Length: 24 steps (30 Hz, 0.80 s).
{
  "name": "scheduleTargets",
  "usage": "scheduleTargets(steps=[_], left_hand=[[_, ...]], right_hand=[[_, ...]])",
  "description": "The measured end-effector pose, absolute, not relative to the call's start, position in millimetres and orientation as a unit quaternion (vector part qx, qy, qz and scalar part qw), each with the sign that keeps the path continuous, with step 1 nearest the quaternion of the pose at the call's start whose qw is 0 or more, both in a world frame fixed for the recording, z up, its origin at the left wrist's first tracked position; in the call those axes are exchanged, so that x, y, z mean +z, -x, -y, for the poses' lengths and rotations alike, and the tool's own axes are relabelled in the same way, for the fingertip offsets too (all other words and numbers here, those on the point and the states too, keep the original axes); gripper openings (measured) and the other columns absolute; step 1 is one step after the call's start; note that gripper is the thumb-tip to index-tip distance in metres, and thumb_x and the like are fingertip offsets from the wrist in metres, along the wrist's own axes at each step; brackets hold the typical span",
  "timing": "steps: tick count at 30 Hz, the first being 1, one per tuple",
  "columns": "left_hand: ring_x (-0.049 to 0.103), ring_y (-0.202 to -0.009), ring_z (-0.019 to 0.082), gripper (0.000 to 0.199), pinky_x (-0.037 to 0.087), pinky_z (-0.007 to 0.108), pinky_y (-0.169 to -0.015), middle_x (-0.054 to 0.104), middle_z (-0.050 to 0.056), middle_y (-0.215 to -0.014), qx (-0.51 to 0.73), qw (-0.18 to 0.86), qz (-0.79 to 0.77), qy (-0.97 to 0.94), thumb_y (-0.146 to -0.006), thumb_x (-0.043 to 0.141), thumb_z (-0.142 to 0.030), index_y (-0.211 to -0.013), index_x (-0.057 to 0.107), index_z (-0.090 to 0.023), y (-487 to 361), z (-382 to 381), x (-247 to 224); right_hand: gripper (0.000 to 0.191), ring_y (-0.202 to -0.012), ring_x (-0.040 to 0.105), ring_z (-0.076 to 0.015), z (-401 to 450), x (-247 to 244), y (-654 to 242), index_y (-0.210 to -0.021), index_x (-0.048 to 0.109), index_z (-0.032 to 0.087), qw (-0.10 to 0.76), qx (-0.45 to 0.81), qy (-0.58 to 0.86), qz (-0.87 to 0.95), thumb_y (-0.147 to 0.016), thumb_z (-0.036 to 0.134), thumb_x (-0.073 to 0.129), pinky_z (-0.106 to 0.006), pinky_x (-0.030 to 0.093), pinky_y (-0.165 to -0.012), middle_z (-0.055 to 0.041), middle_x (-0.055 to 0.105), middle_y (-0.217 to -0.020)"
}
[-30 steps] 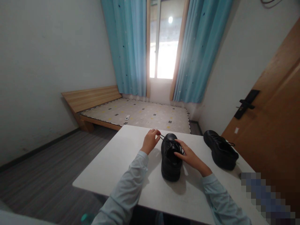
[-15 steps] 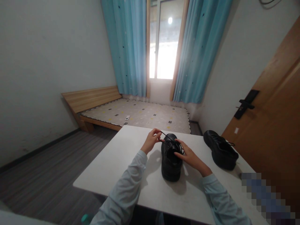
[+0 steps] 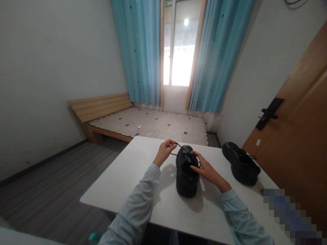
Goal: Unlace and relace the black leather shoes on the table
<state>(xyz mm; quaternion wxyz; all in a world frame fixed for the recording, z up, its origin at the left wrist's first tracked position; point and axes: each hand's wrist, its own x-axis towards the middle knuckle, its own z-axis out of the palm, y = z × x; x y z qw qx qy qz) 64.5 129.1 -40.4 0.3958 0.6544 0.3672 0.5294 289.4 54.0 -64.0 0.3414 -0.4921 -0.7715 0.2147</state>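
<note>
Near shoe: black low-cut lace-up shoe [image 3: 187, 185], smooth and leather-like, sat upright on the white rectangular surface [image 3: 122, 177], between the two hands; toe toward the bed, heel toward the person.
Left hand: the person's left hand [image 3: 162, 153] was off the shoe's left side, fingers pinched narrow, holding a thin black shoelace [image 3: 182, 147]. Upper strand ran from the fingertips to the shoe; a lower strand ran from beside the hand.
Right hand: the right hand [image 3: 207, 170] touched the shoe's right side, thumb at the opening, fingers over the lacing, gap between them fairly wide. Couldn't tell if it pinched anything.
Sleeves: both long, pale blue-grey.
Far shoe: second black lace-up shoe [image 3: 244, 169], upright near the surface's right edge, well apart from the first, lace loop sticking out on its right.
Bed: wooden bed with a pale patterned mattress [image 3: 153, 120] beyond the surface; small white remote-like item [image 3: 139, 128] on it.
Window: bright, with blue curtains [image 3: 140, 51] either side.
Door: brown wooden door [image 3: 296, 136], black handle [image 3: 268, 114], right.
</note>
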Motion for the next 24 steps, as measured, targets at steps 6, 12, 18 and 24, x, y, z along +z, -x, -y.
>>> scheduleTargets(steps=[6,12,18,24], left_hand=[[0.048,-0.061,0.010,0.026,0.039,0.021,-0.054,0.063,0.002,-0.075,0.529,0.360,-0.369,-0.674,-0.074,0.062,-0.038,-0.085,0.068,-0.015,-62.9,-129.2,-40.2],[0.051,-0.066,0.011,0.022,0.042,0.023,-0.063,0.063,0.002,-0.077,0.546,0.318,-0.365,-0.684,-0.075,0.063,-0.035,-0.084,0.069,-0.016,-63.0,-124.5,-36.1],[0.056,-0.076,0.014,0.019,0.043,0.024,-0.068,0.061,0.003,-0.081,0.552,0.299,-0.335,-0.703,-0.077,0.063,-0.033,-0.085,0.069,-0.017,-63.3,-119.2,-32.3],[0.053,-0.072,0.012,0.018,0.040,0.024,-0.065,0.062,0.003,-0.079,0.543,0.245,-0.325,-0.734,-0.078,0.063,-0.033,-0.087,0.071,-0.020,-59.0,-114.6,-26.3]], right_hand=[[0.065,-0.128,0.040,-0.0284,-53.0,-63.2,-288.9,-0.136,0.031,0.024,0.341,0.211,0.491,0.773,-0.078,0.040,0.058,-0.050,0.035,-0.103,-0.0124,0.042,-0.139],[0.065,-0.127,0.040,-0.0286,-52.2,-62.0,-288.1,-0.135,0.032,0.022,0.337,0.213,0.497,0.771,-0.078,0.039,0.058,-0.050,0.036,-0.102,-0.0135,0.042,-0.139],[0.064,-0.128,0.039,-0.0280,-52.2,-61.1,-287.1,-0.135,0.032,0.022,0.332,0.213,0.502,0.770,-0.078,0.038,0.058,-0.049,0.036,-0.102,-0.0130,0.040,-0.140],[0.064,-0.128,0.040,-0.0281,-50.9,-58.4,-285.9,-0.134,0.032,0.021,0.334,0.219,0.500,0.769,-0.079,0.039,0.057,-0.048,0.036,-0.102,-0.0139,0.040,-0.140]])
